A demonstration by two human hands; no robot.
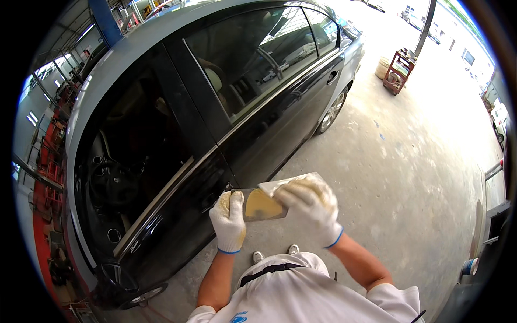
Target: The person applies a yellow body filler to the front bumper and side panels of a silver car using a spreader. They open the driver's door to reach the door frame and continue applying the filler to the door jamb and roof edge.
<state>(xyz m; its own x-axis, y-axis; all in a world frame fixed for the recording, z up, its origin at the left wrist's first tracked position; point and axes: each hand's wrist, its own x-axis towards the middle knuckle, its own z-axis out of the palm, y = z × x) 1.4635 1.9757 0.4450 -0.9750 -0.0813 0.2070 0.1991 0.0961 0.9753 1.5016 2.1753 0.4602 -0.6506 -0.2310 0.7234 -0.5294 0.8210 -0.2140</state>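
Observation:
Both my hands wear white knit gloves with blue cuffs, stained yellowish. My left hand (228, 219) grips the left end of a flat grey plate, thumb on top. A patch of yellow body filler (259, 205) is spread over the plate (280, 213). My right hand (315, 207), a little blurred, is closed on a pale flat scraper (291, 182) that reaches over the plate's right end. Whether the scraper touches the filler cannot be made out. Just beyond my hands stands a black car (280, 129), its front window down.
The car's side mirror (117, 275) sticks out at the lower left. A red tool cart (399, 71) stands on the concrete floor (388, 177) at the far right, with a pale bucket (382, 68) beside it. Another small bucket (470, 266) is by the right wall.

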